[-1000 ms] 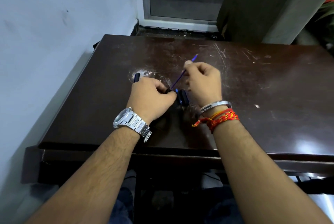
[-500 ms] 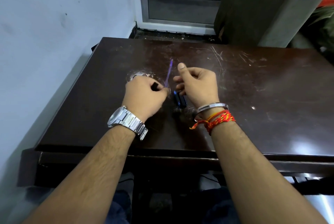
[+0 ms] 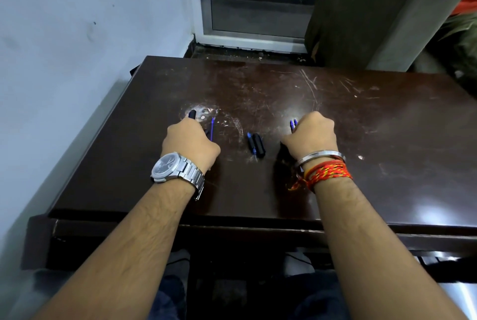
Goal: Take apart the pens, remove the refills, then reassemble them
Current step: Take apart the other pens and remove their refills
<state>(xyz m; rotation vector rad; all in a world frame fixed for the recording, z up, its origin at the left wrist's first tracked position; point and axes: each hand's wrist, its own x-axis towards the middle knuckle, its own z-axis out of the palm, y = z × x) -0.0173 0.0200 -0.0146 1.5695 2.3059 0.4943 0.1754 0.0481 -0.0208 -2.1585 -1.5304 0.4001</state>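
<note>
My left hand rests on the dark table, closed around a black pen barrel whose end sticks out past my knuckles. A thin blue refill lies just right of that hand, partly under it. Two short dark pen pieces, one with blue tips, lie side by side between my hands. My right hand is a fist on the table at the right, closed on two blue-tipped pens that poke out at its far side.
A pale wall runs along the table's left edge. Beyond the far edge are a metal-framed door and a dark pillar. The table top is scratched, with a worn white patch by my left hand.
My hands have moved apart. The blue refill that my right hand held up now lies beside my left hand. My right hand has shifted right and closed on two pens.
</note>
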